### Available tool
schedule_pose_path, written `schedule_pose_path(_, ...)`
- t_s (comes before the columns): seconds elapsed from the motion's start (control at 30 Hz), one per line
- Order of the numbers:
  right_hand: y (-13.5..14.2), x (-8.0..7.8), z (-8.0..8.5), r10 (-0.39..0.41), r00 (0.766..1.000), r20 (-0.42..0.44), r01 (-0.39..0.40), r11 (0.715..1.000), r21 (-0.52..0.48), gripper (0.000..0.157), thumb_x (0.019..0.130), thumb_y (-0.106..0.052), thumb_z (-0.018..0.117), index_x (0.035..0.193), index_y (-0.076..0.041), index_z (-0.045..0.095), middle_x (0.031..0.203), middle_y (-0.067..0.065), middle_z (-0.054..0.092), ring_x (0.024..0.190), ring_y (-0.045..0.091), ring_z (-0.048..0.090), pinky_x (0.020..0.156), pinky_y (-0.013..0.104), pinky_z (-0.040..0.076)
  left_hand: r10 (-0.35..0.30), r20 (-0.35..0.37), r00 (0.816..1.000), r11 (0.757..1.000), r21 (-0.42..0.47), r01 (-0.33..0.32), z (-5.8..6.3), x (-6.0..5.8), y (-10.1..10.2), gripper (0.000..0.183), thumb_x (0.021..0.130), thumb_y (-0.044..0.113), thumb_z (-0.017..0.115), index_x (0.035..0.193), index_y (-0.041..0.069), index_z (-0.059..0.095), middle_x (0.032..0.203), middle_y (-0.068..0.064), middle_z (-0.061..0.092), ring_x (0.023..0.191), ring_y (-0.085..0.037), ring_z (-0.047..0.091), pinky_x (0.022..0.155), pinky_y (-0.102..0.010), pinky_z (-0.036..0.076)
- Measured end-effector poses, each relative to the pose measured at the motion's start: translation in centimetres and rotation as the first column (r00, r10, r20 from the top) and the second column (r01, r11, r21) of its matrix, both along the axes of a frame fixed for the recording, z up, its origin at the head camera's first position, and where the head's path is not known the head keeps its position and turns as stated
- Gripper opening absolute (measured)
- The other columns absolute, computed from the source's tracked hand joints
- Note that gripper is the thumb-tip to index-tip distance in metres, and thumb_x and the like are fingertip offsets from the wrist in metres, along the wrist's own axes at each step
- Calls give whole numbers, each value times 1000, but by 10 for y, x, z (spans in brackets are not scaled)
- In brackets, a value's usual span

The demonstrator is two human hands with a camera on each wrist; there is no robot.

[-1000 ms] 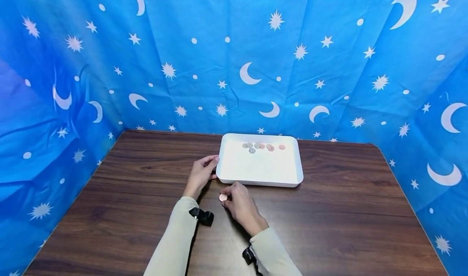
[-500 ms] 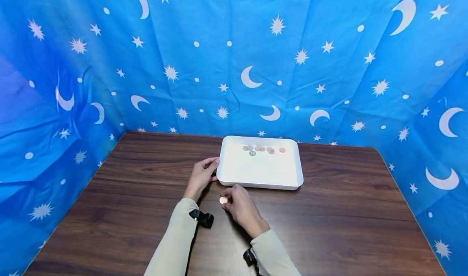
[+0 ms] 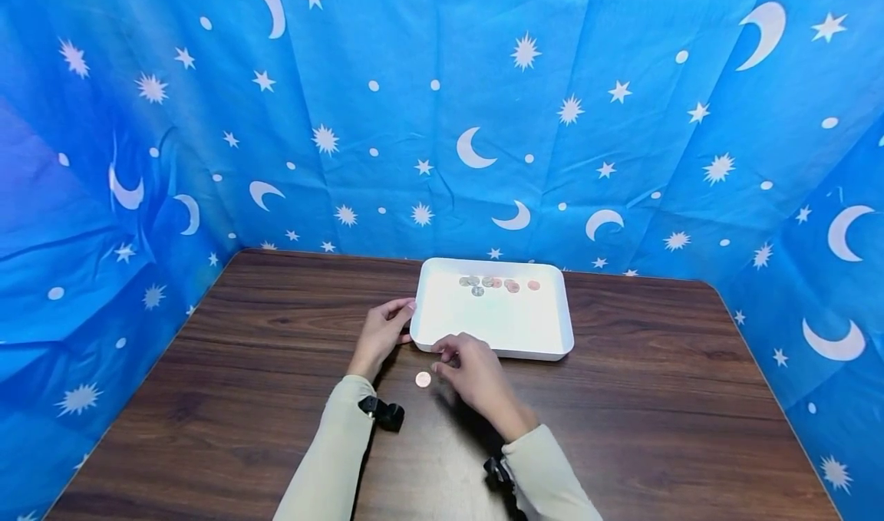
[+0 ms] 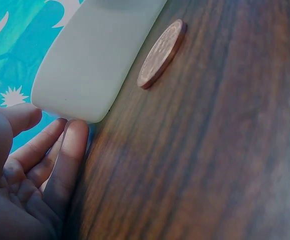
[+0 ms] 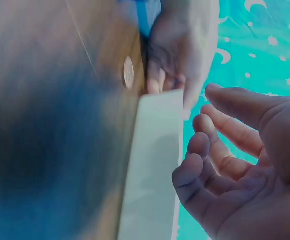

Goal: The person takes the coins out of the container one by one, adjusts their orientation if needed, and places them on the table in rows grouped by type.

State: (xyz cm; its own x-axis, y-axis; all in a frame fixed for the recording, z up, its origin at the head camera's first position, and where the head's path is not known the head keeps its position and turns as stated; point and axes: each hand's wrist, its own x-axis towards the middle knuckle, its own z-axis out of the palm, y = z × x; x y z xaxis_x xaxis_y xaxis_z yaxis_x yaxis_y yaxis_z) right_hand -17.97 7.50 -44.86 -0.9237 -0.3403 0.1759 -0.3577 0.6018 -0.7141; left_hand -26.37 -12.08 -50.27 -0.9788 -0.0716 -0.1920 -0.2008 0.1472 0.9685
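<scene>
A white tray [image 3: 528,351] lies on the wooden table, with several silver and copper-coloured coins [image 3: 512,286] along its far side. My left hand [image 3: 378,335] holds the tray's left side. In the left wrist view its thumb [image 4: 26,119] is at the rim and the other fingers [image 4: 67,160] meet the wall lower down. One copper coin [image 3: 423,380] lies flat on the table in front of the tray. Just right of that coin, my right hand [image 3: 476,371] hovers by the tray's front edge. Its fingers are loosely bent, with nothing between them in the right wrist view.
The dark wooden table [image 3: 656,398] extends to both sides of the tray. A blue cloth [image 3: 414,107] with white moons and stars hangs behind it and at both sides. Black wrist cameras [image 3: 382,413] sit on both sleeves.
My right hand has let go of the copper coin and moved right and slightly up, leaving the coin on the table. The left hand stays at the tray; the head view has tilted slightly.
</scene>
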Motion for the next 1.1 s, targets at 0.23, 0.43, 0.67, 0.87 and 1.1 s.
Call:
schedule_pose_path(0.23,24,-17,10,-116,993,7,116,993,-14,18,94,-7,79,111,-4,75,85,0,66,69,9,55,65,27,49,16,-9,1000,1000,-1,-16,0,2,1,36,108,23,63,136,1,69,120,-19,70,93,-14,67,67,-19,60)
schedule_pose_path(0.43,48,-31,11,-260,965,21,261,960,-98,24,93,-6,80,115,-1,74,84,3,66,68,15,55,63,27,45,19,-1,1000,1000,-5,-19,-1,2,4,35,108,23,63,136,3,69,122,-17,70,93,-13,66,66,-19,59)
schedule_pose_path(0.67,68,-55,9,-371,926,64,376,923,-81,34,94,-10,80,124,0,70,92,10,71,79,24,60,69,31,45,27,-17,999,1000,-8,-28,1,2,1,34,108,22,63,136,2,70,122,-18,70,93,-12,65,65,-18,59)
schedule_pose_path(0.87,80,-74,7,-397,911,109,404,914,-48,37,96,-10,78,129,1,66,101,14,70,86,29,62,71,33,47,24,-7,1000,1000,-17,-24,1,2,0,36,109,24,63,137,2,69,124,-19,69,97,-16,67,67,-19,60)
schedule_pose_path(1.1,89,-93,-6,-420,899,126,425,905,-19,39,94,-10,78,129,3,66,106,19,71,90,32,66,75,39,52,27,-7,1000,999,-20,-27,0,2,2,36,109,24,63,137,3,69,126,-19,69,99,-17,67,68,-19,60)
